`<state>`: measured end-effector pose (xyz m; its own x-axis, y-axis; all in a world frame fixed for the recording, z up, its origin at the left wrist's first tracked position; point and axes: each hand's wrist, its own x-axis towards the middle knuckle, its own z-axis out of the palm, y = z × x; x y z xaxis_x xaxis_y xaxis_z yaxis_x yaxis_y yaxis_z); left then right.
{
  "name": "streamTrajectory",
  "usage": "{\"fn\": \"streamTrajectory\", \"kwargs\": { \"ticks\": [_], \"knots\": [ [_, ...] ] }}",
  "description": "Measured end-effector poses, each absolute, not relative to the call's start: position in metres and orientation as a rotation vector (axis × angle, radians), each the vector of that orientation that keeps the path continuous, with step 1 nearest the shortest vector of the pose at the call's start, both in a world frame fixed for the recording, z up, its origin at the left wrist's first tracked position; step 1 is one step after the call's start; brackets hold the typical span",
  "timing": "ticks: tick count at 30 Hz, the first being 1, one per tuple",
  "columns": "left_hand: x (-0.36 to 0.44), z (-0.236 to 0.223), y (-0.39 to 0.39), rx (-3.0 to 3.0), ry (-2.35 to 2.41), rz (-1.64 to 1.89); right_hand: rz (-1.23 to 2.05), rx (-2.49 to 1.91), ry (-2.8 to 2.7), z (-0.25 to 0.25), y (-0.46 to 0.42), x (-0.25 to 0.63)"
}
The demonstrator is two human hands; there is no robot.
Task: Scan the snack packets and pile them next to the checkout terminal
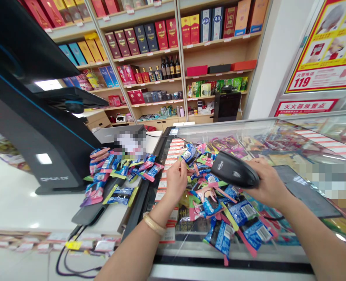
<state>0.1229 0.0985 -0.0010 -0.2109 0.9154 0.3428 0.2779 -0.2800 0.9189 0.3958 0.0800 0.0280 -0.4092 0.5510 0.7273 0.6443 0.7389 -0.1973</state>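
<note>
My left hand point(176, 178) pinches the edge of a small blue snack packet point(189, 153), whose white barcode label faces up. In my right hand point(266, 180) is a black handheld barcode scanner point(234, 170), its head pointing left toward that packet. Below both hands, a heap of blue, pink and green snack packets point(210, 201) lies on the glass counter point(187, 242). A second pile of similar packets point(121, 166) sits to the left, partly on a dark flat device point(89, 212).
A large black checkout terminal point(29, 128) stands at the left on a white counter point(11, 195). A dark tablet-like panel point(307, 189) lies right of the scanner. Shelves of boxed bottles point(149, 38) line the back wall. Cables point(63, 253) hang at the lower left.
</note>
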Motion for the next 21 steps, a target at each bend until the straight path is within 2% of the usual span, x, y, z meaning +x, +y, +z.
{"fn": "streamTrajectory", "kwargs": {
  "ticks": [7,21],
  "knots": [
    [0.1213,0.001,0.095,1.946,1.576,1.548,-0.077,-0.951,-2.153,0.0299,0.079,0.391],
    [0.1222,0.0028,0.0952,2.081,1.46,1.614,-0.11,-0.929,-2.15,0.0258,0.0804,0.3938]
  ]
}}
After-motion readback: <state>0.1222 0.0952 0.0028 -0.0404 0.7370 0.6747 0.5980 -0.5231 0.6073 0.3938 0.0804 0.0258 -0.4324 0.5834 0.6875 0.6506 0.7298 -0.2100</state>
